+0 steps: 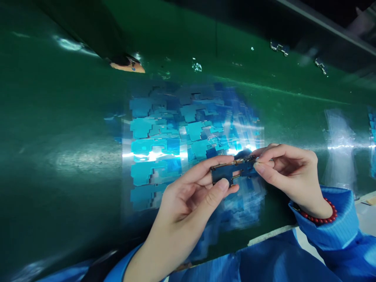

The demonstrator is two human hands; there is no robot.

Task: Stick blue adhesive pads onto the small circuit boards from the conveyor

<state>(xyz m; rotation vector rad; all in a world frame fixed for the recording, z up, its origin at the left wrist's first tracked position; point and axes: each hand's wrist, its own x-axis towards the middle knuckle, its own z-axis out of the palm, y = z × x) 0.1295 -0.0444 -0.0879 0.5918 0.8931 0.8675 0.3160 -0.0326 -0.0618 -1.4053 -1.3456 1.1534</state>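
Note:
A small dark blue circuit board [232, 170] with gold edges is held between both hands above a green belt [58, 137]. My left hand [188, 196] pinches its left end between thumb and fingers. My right hand [286, 172] grips its right end with thumb and forefinger; a red bead bracelet sits on that wrist. Under the hands lies a clear sheet [176, 145] covered with several overlapping blue film pieces.
A tan object [127, 66] lies at the far side of the green belt. Small metal parts [279, 47] rest at the upper right. Another clear sheet [340, 145] lies to the right. My blue sleeves fill the lower edge.

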